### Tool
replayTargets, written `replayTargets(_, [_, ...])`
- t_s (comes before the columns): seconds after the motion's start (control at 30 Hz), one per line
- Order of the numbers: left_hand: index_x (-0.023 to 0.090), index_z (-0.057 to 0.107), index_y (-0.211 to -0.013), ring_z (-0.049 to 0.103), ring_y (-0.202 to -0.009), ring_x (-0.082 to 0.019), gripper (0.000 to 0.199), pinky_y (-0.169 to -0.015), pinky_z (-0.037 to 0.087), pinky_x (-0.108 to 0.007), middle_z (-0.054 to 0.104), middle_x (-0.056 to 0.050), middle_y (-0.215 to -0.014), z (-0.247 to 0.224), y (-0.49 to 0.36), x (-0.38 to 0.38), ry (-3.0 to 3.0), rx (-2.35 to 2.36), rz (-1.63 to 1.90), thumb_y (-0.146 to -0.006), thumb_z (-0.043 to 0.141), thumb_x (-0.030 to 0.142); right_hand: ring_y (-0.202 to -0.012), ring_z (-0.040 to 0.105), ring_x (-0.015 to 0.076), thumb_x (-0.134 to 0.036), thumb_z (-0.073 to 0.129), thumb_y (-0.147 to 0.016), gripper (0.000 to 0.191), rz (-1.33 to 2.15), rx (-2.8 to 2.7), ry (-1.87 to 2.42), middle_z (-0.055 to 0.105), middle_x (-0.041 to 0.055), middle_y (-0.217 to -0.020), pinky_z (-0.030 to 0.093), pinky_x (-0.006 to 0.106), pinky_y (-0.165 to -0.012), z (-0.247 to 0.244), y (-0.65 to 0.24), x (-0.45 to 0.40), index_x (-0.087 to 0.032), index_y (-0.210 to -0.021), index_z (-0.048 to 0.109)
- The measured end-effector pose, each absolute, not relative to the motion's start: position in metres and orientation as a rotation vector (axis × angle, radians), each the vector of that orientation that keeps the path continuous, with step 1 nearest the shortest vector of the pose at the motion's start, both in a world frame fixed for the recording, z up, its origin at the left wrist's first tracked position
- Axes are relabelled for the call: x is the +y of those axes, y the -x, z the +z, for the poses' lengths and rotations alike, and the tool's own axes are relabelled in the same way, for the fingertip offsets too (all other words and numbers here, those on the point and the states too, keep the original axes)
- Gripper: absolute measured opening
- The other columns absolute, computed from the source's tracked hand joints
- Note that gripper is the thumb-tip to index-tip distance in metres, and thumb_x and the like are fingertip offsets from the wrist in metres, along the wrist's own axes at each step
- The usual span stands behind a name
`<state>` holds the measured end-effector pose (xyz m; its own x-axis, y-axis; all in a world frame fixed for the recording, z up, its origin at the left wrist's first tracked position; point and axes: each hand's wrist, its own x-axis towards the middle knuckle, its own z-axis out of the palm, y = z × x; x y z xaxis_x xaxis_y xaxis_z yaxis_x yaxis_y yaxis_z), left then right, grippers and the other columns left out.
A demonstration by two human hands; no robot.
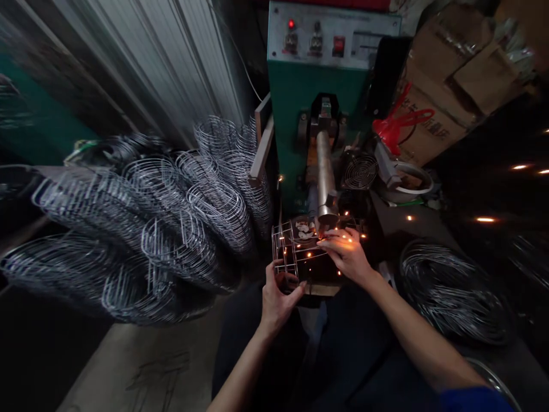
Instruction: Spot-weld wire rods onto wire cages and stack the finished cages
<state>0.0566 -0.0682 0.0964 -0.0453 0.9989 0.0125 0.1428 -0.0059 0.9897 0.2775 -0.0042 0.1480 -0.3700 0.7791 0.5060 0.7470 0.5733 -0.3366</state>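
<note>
Beside stacked wire frames (218, 212), your left hand (278, 297) and right hand (346, 252) gripped a wire rack (285, 249), sparks flying.

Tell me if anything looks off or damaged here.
Sparks scatter around the bare right hand by the metal rod, risky without a glove. The upper-right carton looks tilted and crumpled.

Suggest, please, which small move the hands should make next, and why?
I would probably ease the right hand slightly back from the welder arm, the left hand steadying the wire frame: sparks fly right beside the bare right fingers.
</note>
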Motion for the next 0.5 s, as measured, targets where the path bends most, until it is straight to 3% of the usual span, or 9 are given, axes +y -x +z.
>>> replayTargets(0.17, [0.026, 0.037, -0.127, 0.066, -0.066, -0.014, 0.067, -0.069, 0.053, -0.026, 0.068, 0.005, -0.076, 0.099, -0.053, -0.061, -1.312, 1.324, 1.149, -0.075, 0.078, 0.031, -0.107, 0.066, 0.0242, -0.030, 0.059, -0.097, 0.014, 0.080, -2.000, 1.257, 0.076, 0.0043, -0.100, 0.033, 0.047, -0.103, 0.149, -0.287, -0.005, -0.027, -0.096, 0.072])
replayTargets(0.5, [0.024, 0.039, -0.126, 0.065, -0.064, -0.013, 0.066, -0.067, 0.053, -0.025, 0.066, 0.006, -0.075, 0.099, -0.045, -0.032, -1.372, 1.296, 1.137, -0.073, 0.078, 0.032, -0.106, 0.066, 0.0240, -0.028, 0.060, -0.097, 0.013, 0.051, -1.976, 1.249, 0.076, 0.0034, -0.099, 0.037, 0.046, -0.101, 0.153, -0.279, 0.012, -0.026, -0.096, 0.072])
